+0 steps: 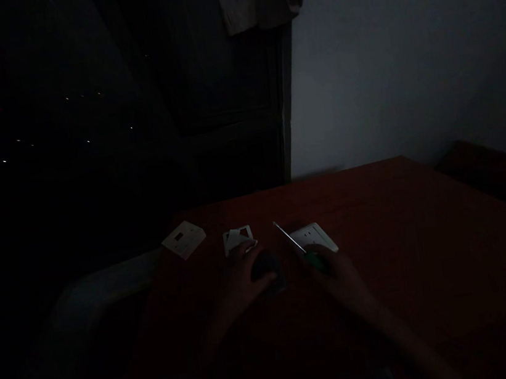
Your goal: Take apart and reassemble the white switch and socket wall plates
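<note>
In dim light, my right hand (333,269) is closed around the green handle of a screwdriver (290,238), its metal shaft pointing up and to the left. Behind and partly under that hand is a white socket faceplate (318,232) with small slots. My left hand (249,277) grips a dark grey, blocky piece (265,265); its exact kind is too dark to make out. Just beyond the left fingers lies a white frame (226,243) with a white flat piece (236,238) across it.
A white box (188,241) with a dark rectangular opening sits near the left edge of the reddish-brown table (403,232). A pale wall (385,60) rises behind, next to a dark window (62,121) with small lights. Cloth (240,1) hangs above.
</note>
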`<state>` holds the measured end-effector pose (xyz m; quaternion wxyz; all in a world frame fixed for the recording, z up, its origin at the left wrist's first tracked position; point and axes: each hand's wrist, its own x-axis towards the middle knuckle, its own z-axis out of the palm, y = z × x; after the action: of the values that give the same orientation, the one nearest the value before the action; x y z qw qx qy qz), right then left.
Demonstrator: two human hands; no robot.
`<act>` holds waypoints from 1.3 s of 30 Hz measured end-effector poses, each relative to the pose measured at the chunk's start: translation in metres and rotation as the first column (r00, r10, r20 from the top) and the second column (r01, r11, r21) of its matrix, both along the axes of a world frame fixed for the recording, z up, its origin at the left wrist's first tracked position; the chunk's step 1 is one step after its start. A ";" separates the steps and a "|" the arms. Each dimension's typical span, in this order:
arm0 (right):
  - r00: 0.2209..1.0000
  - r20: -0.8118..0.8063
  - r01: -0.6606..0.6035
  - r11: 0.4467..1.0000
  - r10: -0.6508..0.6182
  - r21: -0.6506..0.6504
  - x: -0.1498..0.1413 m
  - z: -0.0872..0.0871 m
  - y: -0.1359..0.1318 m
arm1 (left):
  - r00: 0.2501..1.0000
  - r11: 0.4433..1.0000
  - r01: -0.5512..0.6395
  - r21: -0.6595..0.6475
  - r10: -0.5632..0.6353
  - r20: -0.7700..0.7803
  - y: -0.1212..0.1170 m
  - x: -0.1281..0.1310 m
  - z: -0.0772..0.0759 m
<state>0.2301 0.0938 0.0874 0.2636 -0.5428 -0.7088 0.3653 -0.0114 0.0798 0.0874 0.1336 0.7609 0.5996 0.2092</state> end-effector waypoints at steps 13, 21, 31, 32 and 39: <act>0.999 -0.038 -0.013 1.000 0.012 -0.019 0.003 -0.012 -0.001 | 0.983 0.995 0.033 -0.099 -0.050 -0.174 0.064 -0.054 0.009; 0.998 -0.064 -0.015 1.000 0.014 -0.021 0.001 -0.013 -0.002 | 0.982 0.995 -0.003 -0.095 -0.015 -0.186 0.066 -0.059 0.011; 0.993 -0.095 -0.060 0.997 0.064 0.037 -0.006 -0.014 -0.003 | 0.999 0.999 -0.024 0.045 0.023 0.025 0.018 -0.012 0.028; 0.993 -0.096 -0.069 0.997 0.073 0.042 -0.009 -0.013 -0.003 | 0.999 0.999 -0.007 0.051 0.005 0.037 0.011 -0.003 0.025; 0.985 -0.084 -0.150 0.989 0.150 0.010 -0.031 -0.003 -0.014 | 0.999 1.000 -0.011 0.016 0.012 -0.032 -0.013 0.026 0.000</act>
<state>0.1994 0.0799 0.0841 0.2660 -0.4714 -0.7365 0.4057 0.0144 0.0671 0.0871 0.1170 0.7617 0.6043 0.2024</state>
